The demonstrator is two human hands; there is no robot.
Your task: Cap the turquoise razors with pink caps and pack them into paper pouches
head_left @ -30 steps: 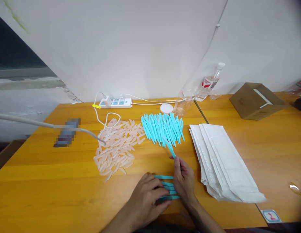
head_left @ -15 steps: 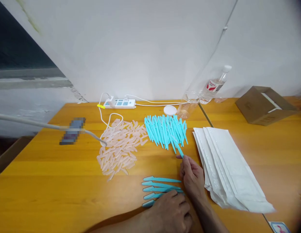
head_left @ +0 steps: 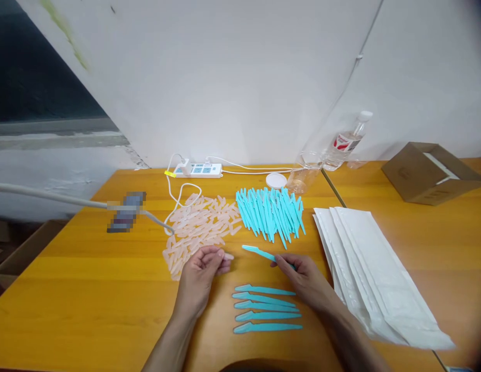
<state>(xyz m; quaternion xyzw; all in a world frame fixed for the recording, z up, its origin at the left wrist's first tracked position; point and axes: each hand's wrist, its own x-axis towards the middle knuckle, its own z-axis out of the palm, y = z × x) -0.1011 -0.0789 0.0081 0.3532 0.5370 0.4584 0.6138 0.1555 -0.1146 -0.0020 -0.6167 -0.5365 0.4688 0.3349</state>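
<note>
My left hand (head_left: 201, 271) pinches a small translucent pink blade cap (head_left: 228, 257) between thumb and fingers, its end pointing right. Across from it, my right hand (head_left: 304, 276) grips the handle of a turquoise eyebrow razor (head_left: 259, 251), whose head points left at the cap. The two are a short gap apart. Below the hands several turquoise razors (head_left: 268, 314) lie in a row, heads to the left. A pile of pink caps (head_left: 205, 222) spreads behind my left hand. Beyond my right hand is a heap of turquoise razors (head_left: 268, 214).
White padded envelopes (head_left: 380, 274) lie to the right. Along the wall are a power strip (head_left: 205, 170), a round white lid (head_left: 276, 180), a clear jar (head_left: 304, 173), a bottle (head_left: 343, 144) and a cardboard box (head_left: 422, 175). A cable (head_left: 70, 197) crosses the left side above a phone (head_left: 126, 219).
My left hand has moved from the razor row up to the caps and now holds one. My right hand has drawn a razor away from the heap and turned it leftward.
</note>
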